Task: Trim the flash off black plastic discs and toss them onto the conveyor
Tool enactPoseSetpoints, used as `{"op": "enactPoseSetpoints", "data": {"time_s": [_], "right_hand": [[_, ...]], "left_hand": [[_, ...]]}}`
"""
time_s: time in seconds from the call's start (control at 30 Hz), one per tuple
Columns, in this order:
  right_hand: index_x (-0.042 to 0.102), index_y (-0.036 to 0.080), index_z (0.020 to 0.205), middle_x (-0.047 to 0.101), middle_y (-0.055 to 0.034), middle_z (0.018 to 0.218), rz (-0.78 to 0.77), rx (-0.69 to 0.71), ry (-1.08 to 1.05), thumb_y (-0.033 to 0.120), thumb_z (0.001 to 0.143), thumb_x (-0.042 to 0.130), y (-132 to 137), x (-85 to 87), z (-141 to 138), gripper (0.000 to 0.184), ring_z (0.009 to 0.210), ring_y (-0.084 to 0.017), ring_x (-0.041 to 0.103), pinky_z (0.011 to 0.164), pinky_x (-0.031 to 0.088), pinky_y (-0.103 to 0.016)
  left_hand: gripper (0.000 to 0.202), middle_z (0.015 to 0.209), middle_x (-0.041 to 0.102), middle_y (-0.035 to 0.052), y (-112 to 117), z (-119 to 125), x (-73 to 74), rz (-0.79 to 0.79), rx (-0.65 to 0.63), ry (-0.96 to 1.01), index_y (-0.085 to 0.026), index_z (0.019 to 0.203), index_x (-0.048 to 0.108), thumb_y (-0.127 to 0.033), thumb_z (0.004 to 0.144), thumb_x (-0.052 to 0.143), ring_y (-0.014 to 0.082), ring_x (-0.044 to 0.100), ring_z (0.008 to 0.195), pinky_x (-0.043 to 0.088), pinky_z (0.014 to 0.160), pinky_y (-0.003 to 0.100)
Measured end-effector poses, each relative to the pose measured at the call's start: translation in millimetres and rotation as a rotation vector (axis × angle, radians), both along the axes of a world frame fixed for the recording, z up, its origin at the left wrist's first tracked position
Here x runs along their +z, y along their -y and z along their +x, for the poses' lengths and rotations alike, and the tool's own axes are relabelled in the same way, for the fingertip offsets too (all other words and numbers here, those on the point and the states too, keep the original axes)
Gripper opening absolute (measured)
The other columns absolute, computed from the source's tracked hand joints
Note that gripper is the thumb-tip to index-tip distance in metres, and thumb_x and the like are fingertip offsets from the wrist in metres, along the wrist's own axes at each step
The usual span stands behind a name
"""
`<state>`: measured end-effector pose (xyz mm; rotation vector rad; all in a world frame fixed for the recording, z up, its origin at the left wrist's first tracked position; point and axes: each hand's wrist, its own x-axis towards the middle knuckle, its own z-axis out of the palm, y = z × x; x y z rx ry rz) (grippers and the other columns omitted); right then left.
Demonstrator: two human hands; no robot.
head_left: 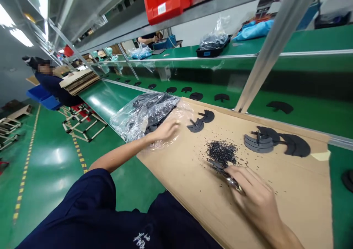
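My left hand (167, 130) is closed, with its fingers curled, over the near right edge of a clear plastic bag (124, 122). Anything inside those fingers is hidden, and the hand is slightly blurred. Black curved parts (158, 118) fill the bag. My right hand (252, 192) is wrapped round shiny metal nippers (233, 182), whose dark tips point left at the near edge of a heap of tiny black bits (222, 151). Fan-shaped black parts (296, 145) lie right of the heap, some overlapping. A smaller pair of black parts (196, 125) lies between the bag and the heap.
Brown cardboard (176, 168) covers the bench under my hands. A slanted metal post (275, 54) rises behind it. Beyond, several black parts lie on a green belt (248, 105). A red bin (168, 2) hangs overhead. Another person (55, 79) is at the far left beside stacked cardboard (79, 81).
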<state>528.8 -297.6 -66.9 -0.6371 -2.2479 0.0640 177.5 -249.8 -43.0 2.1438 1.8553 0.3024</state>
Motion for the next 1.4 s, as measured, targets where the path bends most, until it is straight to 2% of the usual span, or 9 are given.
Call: {"op": "enactPoseSetpoints", "data": {"time_s": [0.17,0.33,0.5,0.6,0.77,0.97,1.13,1.27,1.4], "right_hand": [[0.062,0.017,0.103,0.074,-0.0082,0.094,0.061,-0.034,0.017,0.000,0.089,0.044,1.3,-1.8,0.5,0.028,0.089,-0.022,0.069,0.080,0.055,-0.034],[0.063,0.020,0.102,0.074,-0.0071,0.093,0.006,-0.039,0.017,0.002,0.088,0.045,1.1,-2.8,-0.9,0.029,0.085,-0.022,0.069,0.077,0.055,-0.033],[0.064,0.020,0.103,0.074,-0.0077,0.093,-0.008,-0.037,0.010,0.002,0.085,0.046,0.8,-4.7,-0.2,0.031,0.086,-0.022,0.069,0.077,0.056,-0.034],[0.065,0.019,0.101,0.074,-0.0084,0.094,-0.019,-0.037,0.008,0.002,0.084,0.046,1.8,-5.3,-0.4,0.030,0.086,-0.023,0.068,0.075,0.055,-0.034],[0.067,0.019,0.100,0.074,-0.0084,0.094,-0.052,-0.040,0.009,0.001,0.082,0.047,3.7,-3.8,-1.1,0.032,0.085,-0.022,0.067,0.075,0.054,-0.034],[0.066,0.019,0.096,0.074,-0.0084,0.093,-0.031,-0.080,-0.010,0.000,0.082,0.048,6.3,-1.2,2.5,0.029,0.084,-0.022,0.067,0.071,0.054,-0.033],[0.066,0.020,0.096,0.074,-0.0078,0.093,-0.042,-0.103,-0.002,0.000,0.083,0.049,6.4,-4.2,4.4,0.029,0.085,-0.022,0.068,0.071,0.054,-0.032],[0.066,0.020,0.095,0.074,-0.0070,0.092,-0.060,-0.091,0.005,-0.002,0.082,0.050,5.4,-5.6,3.7,0.030,0.083,-0.021,0.067,0.071,0.054,-0.032],[0.065,0.019,0.097,0.074,-0.0077,0.093,-0.050,-0.089,0.008,-0.002,0.084,0.051,4.7,-2.9,3.9,0.028,0.083,-0.021,0.067,0.072,0.054,-0.031]], "left_hand": [[0.043,0.140,0.059,0.0208,-17.7,-77.0,4.3,0.006,0.205,-0.236,-0.010,0.135,0.052,-0.020,0.093,0.046,0.0338,0.052,0.138,0.038,0.120,0.054],[0.073,0.153,0.050,0.0149,-8.9,-108.6,2.4,-0.146,0.190,-0.362,-0.019,0.143,0.049,-0.023,0.073,0.071,0.0348,0.047,0.145,0.040,0.121,0.047],[0.084,0.162,0.038,0.0171,-14.3,-110.7,-3.5,-0.176,0.220,-0.446,-0.021,0.153,0.040,-0.025,0.076,0.074,0.0389,0.040,0.149,0.036,0.121,0.051],[0.072,0.154,0.048,0.0173,-28.8,-109.0,-3.3,-0.150,0.255,-0.468,-0.021,0.153,0.042,-0.029,0.088,0.070,0.0353,0.048,0.142,0.040,0.119,0.051],[0.040,0.135,0.060,0.0119,-50.7,-103.2,2.0,-0.081,0.339,-0.472,-0.017,0.133,0.058,-0.037,0.099,0.063,0.0259,0.062,0.121,0.054,0.103,0.050],[0.034,0.124,0.065,0.0104,-53.0,-88.1,8.9,0.038,0.365,-0.384,-0.015,0.126,0.062,-0.037,0.100,0.062,0.0222,0.066,0.110,0.058,0.097,0.044],[0.033,0.117,0.068,0.0082,-54.1,-79.8,-3.1,0.064,0.308,-0.278,-0.013,0.120,0.064,-0.040,0.102,0.057,0.0211,0.068,0.105,0.058,0.094,0.041],[0.036,0.130,0.064,0.0112,-78.2,-78.8,-15.9,0.091,0.376,-0.283,-0.015,0.126,0.063,-0.040,0.100,0.061,0.0240,0.064,0.117,0.055,0.102,0.047],[0.041,0.137,0.059,0.0124,-114.7,-80.7,-18.2,0.106,0.443,-0.308,-0.016,0.133,0.058,-0.039,0.099,0.062,0.0264,0.061,0.122,0.054,0.103,0.050]]}}
